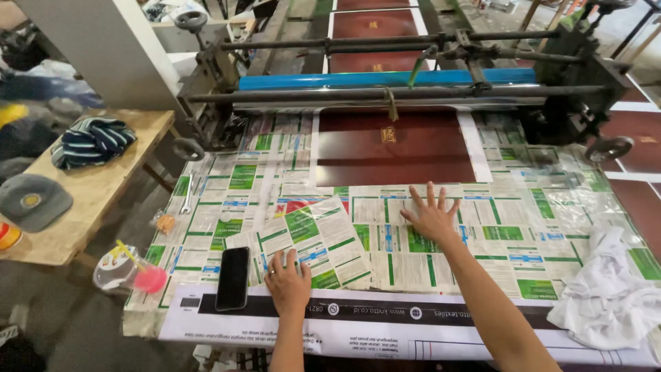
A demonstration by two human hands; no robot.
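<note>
On surface [206, 324], front of roller machine [385, 89]: printed green/white sheets [413, 255], overlapping, taped flat; count unclear, approx. a dozen-plus.

Hands: 2.
- Left hand [288, 279]: palm down on loose sheet [313, 241] lying skewed atop the rest, near front edge; fingers together, flat, holding nothing. Just beside black phone [233, 277].
- Right hand [432, 217]: fingers splayed wide, flat on sheets mid-surface, below maroon panel [392, 148]; grip empty.

Step, est.: pressing/smoothing paper cover, loose sheet being placed. Next move, est.: needs loose sheet squared w/ neighbours, held flat w/o creasing.

Other items:
- Phone, 1, face up.
- White banner strip [413, 324], 1, along front edge.
- White cloth [606, 289], 1, crumpled, right.
- Wrench [187, 193], 1, left edge.
- Plastic cup w/ straw [117, 269], 1, at left corner.
- Side table [89, 200]: grey cap [31, 201] 1, striped cloth [93, 141] 1.
- Blue roller [385, 79], 1.
</note>
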